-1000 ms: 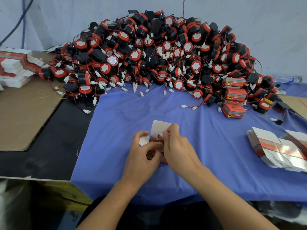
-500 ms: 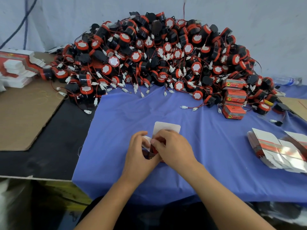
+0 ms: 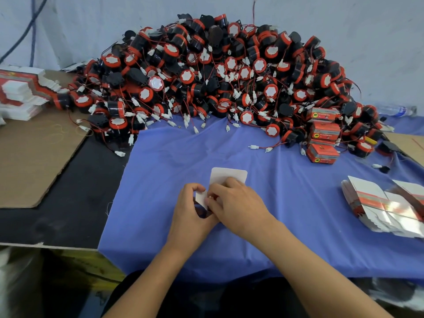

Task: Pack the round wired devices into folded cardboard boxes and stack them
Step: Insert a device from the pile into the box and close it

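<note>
The left hand (image 3: 192, 212) pinches a white side flap of one small cardboard box (image 3: 228, 175), and the curled fingers of the right hand (image 3: 234, 203) cover its body. The box lies on the wrinkled blue cloth (image 3: 160, 180) near the front edge. Its smooth, round-cornered top flap stands open and points away, the long axis running toward the heap (image 3: 220, 72) of round black-and-red wired devices, too tangled to count. At least three packed red boxes (image 3: 323, 131) are stacked at the heap's right. A pile of glossy flat blanks (image 3: 385, 207) lies at the right and a second pile (image 3: 20, 92) at the far left.

The right hand (image 3: 238, 204) has swung its fingers (image 3: 220, 191) leftward across the box (image 3: 202, 199), uncovering more white top flap (image 3: 228, 176).
</note>
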{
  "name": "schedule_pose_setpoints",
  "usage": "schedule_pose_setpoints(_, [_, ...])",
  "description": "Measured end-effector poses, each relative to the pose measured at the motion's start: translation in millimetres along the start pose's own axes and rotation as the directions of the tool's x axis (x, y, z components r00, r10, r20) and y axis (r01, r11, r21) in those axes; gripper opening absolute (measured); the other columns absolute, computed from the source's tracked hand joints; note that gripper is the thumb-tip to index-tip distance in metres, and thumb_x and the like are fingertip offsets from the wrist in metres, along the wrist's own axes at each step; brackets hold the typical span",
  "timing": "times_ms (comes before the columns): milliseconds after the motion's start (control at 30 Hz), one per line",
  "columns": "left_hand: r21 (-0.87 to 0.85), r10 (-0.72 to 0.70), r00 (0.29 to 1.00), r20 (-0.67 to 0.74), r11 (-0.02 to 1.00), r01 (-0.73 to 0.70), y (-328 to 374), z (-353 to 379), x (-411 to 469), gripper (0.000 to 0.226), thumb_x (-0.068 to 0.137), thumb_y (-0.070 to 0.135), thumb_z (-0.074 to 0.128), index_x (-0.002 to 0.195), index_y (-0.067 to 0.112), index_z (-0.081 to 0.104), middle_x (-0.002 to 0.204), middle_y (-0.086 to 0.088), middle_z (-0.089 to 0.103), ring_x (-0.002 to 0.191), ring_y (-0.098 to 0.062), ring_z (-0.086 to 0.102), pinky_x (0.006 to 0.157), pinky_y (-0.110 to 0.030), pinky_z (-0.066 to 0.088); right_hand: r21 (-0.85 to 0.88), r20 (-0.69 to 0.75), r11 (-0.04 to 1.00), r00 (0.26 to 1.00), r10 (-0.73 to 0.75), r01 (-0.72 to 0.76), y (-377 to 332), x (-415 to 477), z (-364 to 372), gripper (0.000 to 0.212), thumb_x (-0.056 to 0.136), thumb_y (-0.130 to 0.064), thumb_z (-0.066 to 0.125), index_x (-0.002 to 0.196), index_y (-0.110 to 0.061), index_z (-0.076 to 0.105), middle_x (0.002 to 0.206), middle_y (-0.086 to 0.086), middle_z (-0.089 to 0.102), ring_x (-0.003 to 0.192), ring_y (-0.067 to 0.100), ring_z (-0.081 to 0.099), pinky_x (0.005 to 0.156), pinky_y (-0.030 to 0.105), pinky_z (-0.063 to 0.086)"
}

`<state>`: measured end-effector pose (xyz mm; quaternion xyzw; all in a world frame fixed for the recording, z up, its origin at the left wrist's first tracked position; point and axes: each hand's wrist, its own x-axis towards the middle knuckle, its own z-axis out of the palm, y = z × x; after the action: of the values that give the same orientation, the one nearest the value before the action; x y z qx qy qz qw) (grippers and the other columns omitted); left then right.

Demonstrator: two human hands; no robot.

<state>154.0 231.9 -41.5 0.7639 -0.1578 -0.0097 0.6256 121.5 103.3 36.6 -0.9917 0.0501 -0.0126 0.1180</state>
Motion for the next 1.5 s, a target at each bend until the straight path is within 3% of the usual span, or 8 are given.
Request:
schedule_pose_setpoints(333, [0.045,-0.024,0.999,0.047,0.999,0.022,-1.2,-0.4,1.1,0.062,0.061,0.056,0.082,0.108,0.044,0.044,0.087,0.017,0.069,0.075,-0.005,0.068,0.059,-0.024,0.052,0.134,-0.077,0.989,0.995,0.071,-0.060,-0.6,0.8,1.3,0.019,0.096,-0.025,0.060,0.088,-0.020,0.076,0.101,-0.006,0.060,0.090,0.019,0.056,0.075,0.035,0.048])
schedule_pose_setpoints(467, [0.025,-0.012,0.998,0.057,1.000,0.010,-2.0,-0.3,0.5,0.065,0.060,0.055,0.085,0.110,0.042,0.044,0.089,0.018,0.069,0.074,-0.004,0.068,0.059,-0.017,0.051,0.044,-0.071,0.998,0.996,0.050,-0.047,0.9,2.6,-0.1,0.014,0.095,-0.024,0.058,0.095,-0.025,0.071,0.097,-0.008,0.064,0.090,0.017,0.056,0.056,0.028,0.033])
schedule_pose_setpoints(767, [0.049,0.008,0.999,0.049,0.999,-0.011,-4.3,-0.2,2.4,0.064,0.061,0.052,0.086,0.110,0.046,0.045,0.093,0.023,0.068,0.077,-0.003,0.069,0.061,-0.019,0.053,-0.149,0.106,0.988,0.994,-0.016,0.032,1.0,5.9,-8.5,0.028,0.107,-0.034,0.043,0.112,-0.030,0.070,0.112,-0.005,0.051,0.113,0.018,0.049,0.069,0.033,0.035])
schedule_pose_setpoints(1067, [-0.012,0.051,0.998,0.031,0.999,-0.051,0.4,0.8,2.3,0.080,0.067,0.031,0.092,0.123,0.054,0.040,0.110,0.026,0.063,0.085,-0.003,0.067,0.062,-0.013,0.051,-0.017,0.114,0.999,0.992,0.046,-0.044,-5.1,10.1,-17.6,0.018,0.097,-0.025,0.059,0.097,-0.020,0.076,0.106,0.002,0.065,0.093,0.024,0.062,0.063,0.029,0.038])
schedule_pose_setpoints(1267, [0.020,0.035,0.997,0.075,0.999,-0.037,-1.5,0.0,1.2,0.061,0.067,0.044,0.085,0.111,0.050,0.044,0.109,0.027,0.064,0.084,-0.006,0.068,0.065,-0.031,0.059,-0.167,0.256,0.966,0.955,-0.152,0.199,7.2,-0.2,-12.9,0.028,0.108,-0.031,0.041,0.117,-0.028,0.068,0.126,0.000,0.044,0.125,0.022,0.037,0.083,0.039,0.049])
schedule_pose_setpoints(1367, [0.027,0.039,0.996,0.081,0.999,-0.041,-2.3,-0.8,1.3,0.053,0.070,0.051,0.079,0.112,0.049,0.048,0.114,0.024,0.065,0.088,-0.006,0.069,0.067,-0.032,0.060,-0.046,0.157,0.973,0.963,-0.217,0.227,15.9,-1.7,-5.6,0.030,0.106,-0.026,0.042,0.110,-0.023,0.071,0.122,-0.001,0.051,0.120,0.021,0.045,0.092,0.039,0.048])
schedule_pose_setpoints(1433, [0.041,0.054,0.995,0.081,0.998,-0.057,-2.6,0.1,1.7,0.054,0.071,0.059,0.080,0.114,0.048,0.049,0.118,0.024,0.064,0.093,-0.003,0.068,0.069,-0.023,0.056,0.203,-0.108,0.956,0.975,-0.194,0.213,21.9,-6.3,0.5,0.026,0.100,-0.011,0.050,0.104,-0.021,0.074,0.118,-0.006,0.057,0.109,0.014,0.056,0.088,0.031,0.050])
schedule_pose_setpoints(1500, [0.055,0.075,0.994,0.083,0.995,-0.080,-5.2,1.9,2.6,0.056,0.074,0.065,0.080,0.118,0.047,0.050,0.121,0.023,0.063,0.100,-0.001,0.066,0.073,-0.020,0.055,0.444,-0.482,0.875,0.875,0.053,0.191,27.2,-15.9,8.4,0.028,0.094,-0.002,0.055,0.101,-0.024,0.072,0.111,-0.011,0.059,0.103,0.004,0.059,0.085,0.015,0.047])
